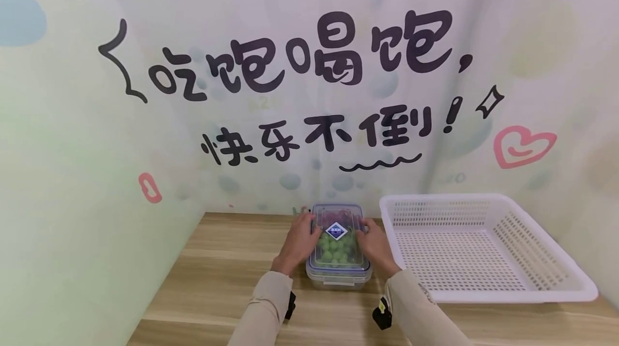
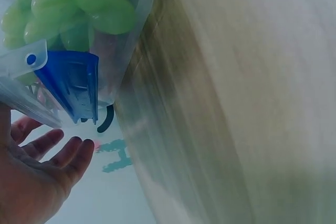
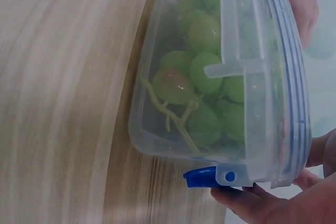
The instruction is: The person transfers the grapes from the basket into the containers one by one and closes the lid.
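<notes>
A clear lidded food container (image 1: 338, 276) with a blue-rimmed lid stands on the wooden table between both hands. Green grapes (image 1: 333, 249) fill its near part; darker reddish fruit shows at the far end. At its left side is my left hand (image 1: 299, 241), thumb by the lid's edge, fingers loosely bent beside a blue latch (image 2: 73, 82) that hangs away from the wall. My right hand (image 1: 374, 244) is at the opposite side, a finger touching another blue latch (image 3: 202, 177), which sticks out. Parts of the right hand are hidden behind the lid.
To the right, a white perforated plastic basket (image 1: 459, 260) stands close beside the right forearm. A wall with printed writing (image 1: 314, 66) rises directly behind the table (image 1: 208, 281), and another wall (image 1: 72, 201) borders it on the left.
</notes>
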`<state>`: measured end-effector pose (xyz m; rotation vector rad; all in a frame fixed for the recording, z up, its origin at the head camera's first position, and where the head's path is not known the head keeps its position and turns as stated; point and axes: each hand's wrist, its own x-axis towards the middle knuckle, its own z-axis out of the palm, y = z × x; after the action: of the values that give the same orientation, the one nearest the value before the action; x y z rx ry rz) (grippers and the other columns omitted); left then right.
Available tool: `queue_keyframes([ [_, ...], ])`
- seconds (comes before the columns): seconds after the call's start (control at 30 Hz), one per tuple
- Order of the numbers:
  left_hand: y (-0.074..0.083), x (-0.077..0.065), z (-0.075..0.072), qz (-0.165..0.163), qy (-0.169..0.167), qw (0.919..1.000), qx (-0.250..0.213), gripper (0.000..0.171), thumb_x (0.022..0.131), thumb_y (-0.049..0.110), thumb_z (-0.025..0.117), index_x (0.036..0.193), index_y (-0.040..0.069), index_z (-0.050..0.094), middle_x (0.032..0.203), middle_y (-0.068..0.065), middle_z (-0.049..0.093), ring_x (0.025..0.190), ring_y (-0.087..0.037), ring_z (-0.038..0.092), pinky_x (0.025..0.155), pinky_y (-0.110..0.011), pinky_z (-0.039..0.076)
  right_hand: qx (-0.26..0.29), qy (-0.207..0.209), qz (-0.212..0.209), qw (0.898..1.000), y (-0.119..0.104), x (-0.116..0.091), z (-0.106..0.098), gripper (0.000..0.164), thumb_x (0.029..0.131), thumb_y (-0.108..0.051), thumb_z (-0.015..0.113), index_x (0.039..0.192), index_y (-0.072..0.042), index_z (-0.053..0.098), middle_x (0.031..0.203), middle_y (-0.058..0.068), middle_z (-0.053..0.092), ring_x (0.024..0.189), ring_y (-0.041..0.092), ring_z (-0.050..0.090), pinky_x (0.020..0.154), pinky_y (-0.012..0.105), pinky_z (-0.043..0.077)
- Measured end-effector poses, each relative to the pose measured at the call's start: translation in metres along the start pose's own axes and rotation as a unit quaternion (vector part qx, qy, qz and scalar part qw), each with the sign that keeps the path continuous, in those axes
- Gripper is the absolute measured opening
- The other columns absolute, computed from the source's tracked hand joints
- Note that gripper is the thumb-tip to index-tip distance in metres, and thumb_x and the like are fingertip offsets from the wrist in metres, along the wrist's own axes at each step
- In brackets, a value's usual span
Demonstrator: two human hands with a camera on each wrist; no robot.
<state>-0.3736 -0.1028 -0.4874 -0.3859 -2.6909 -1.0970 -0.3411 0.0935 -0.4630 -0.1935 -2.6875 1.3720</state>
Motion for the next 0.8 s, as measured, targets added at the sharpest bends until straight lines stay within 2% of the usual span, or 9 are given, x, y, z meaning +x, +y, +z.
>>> queue_keyframes([
  [0.23, 0.0079, 0.0015, -0.0032, 0.006, -0.009, 0.9987, 0.050, 0.028, 0.098, 0.015, 0.052, 0.119, -0.001, 0.060, 0.132, -0.017, 0.058, 0.142, -0.036, 0.039, 0.114, -0.049, 0.038, -0.007, 0.000, -0.001, 1.000, -0.0005, -0.0011, -0.0025, 0.044, 0.095, -0.013, 0.050, 0.135, 0.004, 0.052, 0.128, 0.030, 0.060, 0.109, 0.041, 0.062, 0.092, 0.052, 0.050],
  [0.43, 0.0083, 0.0013, -0.0006, -0.009, -0.022, 0.9969, 0.075, 0.023, 0.100, 0.018, 0.051, 0.113, 0.002, 0.061, 0.137, -0.015, 0.055, 0.142, -0.035, 0.038, 0.114, -0.048, 0.039, 0.010, -0.004, -0.002, 1.000, 0.0022, -0.0035, -0.0025, 0.042, 0.095, -0.011, 0.051, 0.133, 0.006, 0.052, 0.127, 0.032, 0.060, 0.113, 0.044, 0.060, 0.094, 0.053, 0.050],
  [0.63, 0.0084, 0.0001, -0.0004, -0.003, -0.011, 0.9962, 0.086, 0.021, 0.099, 0.016, 0.053, 0.111, 0.001, 0.060, 0.139, -0.017, 0.054, 0.143, -0.036, 0.037, 0.114, -0.049, 0.038, -0.003, 0.003, -0.020, 1.000, 0.0028, -0.0041, -0.0020, 0.039, 0.094, -0.013, 0.053, 0.128, 0.006, 0.055, 0.121, 0.031, 0.063, 0.106, 0.042, 0.063, 0.087, 0.051, 0.053],
  [0.7, 0.0085, -0.0008, -0.0007, 0.003, -0.007, 0.9961, 0.088, 0.018, 0.098, 0.015, 0.053, 0.109, 0.001, 0.060, 0.132, -0.016, 0.058, 0.139, -0.035, 0.042, 0.111, -0.048, 0.041, -0.007, 0.007, -0.027, 1.000, 0.0032, -0.0037, -0.0017, 0.038, 0.094, -0.013, 0.054, 0.127, 0.006, 0.056, 0.119, 0.031, 0.064, 0.102, 0.041, 0.065, 0.085, 0.050, 0.054],
  [0.8, 0.0091, -0.0038, -0.0010, 0.002, -0.007, 0.9958, 0.091, 0.014, 0.098, 0.014, 0.053, 0.106, 0.003, 0.059, 0.118, -0.012, 0.060, 0.124, -0.031, 0.051, 0.099, -0.044, 0.048, -0.008, 0.002, -0.024, 1.000, 0.0055, -0.0034, -0.0003, 0.039, 0.095, -0.015, 0.055, 0.129, 0.004, 0.056, 0.118, 0.031, 0.065, 0.098, 0.040, 0.066, 0.081, 0.048, 0.055],
])
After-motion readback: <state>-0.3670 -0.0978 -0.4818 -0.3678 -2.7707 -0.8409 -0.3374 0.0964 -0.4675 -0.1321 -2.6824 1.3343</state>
